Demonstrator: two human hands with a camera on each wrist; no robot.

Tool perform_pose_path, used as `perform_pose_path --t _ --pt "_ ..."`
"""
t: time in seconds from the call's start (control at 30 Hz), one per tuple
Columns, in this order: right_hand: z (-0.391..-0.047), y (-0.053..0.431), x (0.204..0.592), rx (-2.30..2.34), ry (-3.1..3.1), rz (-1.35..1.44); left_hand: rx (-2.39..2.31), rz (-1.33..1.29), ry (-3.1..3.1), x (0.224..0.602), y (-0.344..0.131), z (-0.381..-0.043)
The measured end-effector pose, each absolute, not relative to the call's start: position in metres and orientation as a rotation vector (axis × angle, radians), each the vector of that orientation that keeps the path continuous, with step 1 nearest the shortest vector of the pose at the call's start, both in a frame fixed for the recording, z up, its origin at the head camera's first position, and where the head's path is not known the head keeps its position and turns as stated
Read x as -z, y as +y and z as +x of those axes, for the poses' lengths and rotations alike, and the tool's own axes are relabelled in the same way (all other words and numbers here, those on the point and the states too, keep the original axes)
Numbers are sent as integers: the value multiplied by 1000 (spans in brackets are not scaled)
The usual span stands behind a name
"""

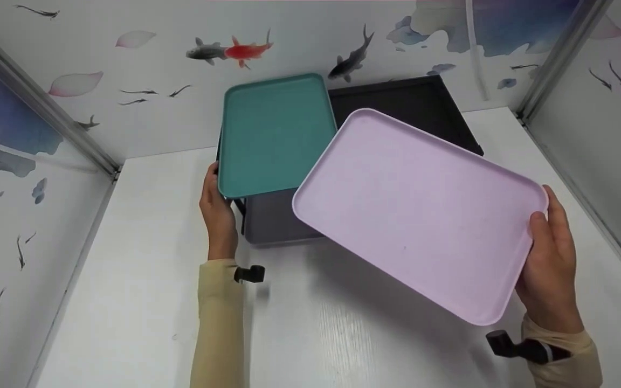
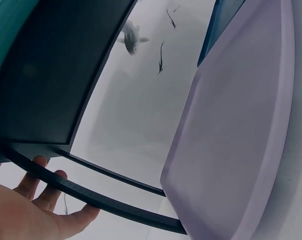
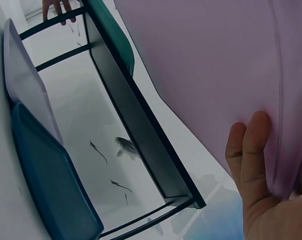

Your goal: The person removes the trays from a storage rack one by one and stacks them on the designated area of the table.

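Observation:
A black two-level rack (image 1: 402, 108) stands against the back wall, with a teal tray (image 1: 278, 137) on the left part of its top. My left hand (image 1: 218, 215) is at the rack's left end, just below the teal tray's corner. In the left wrist view its fingers curl round the curved black side bar (image 2: 76, 190). My right hand (image 1: 553, 264) grips a lilac tray (image 1: 418, 221) by its right short edge, thumb on the upper face and fingers behind. That tray is raised and tilted in front of the rack, covering part of the rack.
Under the rack's top lie a greyish-lilac tray (image 2: 230, 125) and a blue tray (image 3: 56, 175), side by side. White table surface (image 1: 310, 334) extends in front. Walls printed with fish (image 1: 351, 59) enclose the back and sides, with metal corner posts (image 1: 564, 59).

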State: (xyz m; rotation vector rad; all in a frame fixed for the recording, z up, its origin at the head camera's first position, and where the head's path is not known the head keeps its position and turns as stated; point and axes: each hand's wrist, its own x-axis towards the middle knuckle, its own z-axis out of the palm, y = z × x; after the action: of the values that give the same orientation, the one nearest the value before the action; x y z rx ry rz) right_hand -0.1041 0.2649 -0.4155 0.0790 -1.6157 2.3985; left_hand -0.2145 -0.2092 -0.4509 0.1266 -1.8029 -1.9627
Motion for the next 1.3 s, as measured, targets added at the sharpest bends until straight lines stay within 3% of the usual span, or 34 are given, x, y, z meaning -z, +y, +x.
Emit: perform_pose_path --t 1.3 --pt "-99 268 440 -2291 -2038 166 1951 134 -1812 453 -210 -215"
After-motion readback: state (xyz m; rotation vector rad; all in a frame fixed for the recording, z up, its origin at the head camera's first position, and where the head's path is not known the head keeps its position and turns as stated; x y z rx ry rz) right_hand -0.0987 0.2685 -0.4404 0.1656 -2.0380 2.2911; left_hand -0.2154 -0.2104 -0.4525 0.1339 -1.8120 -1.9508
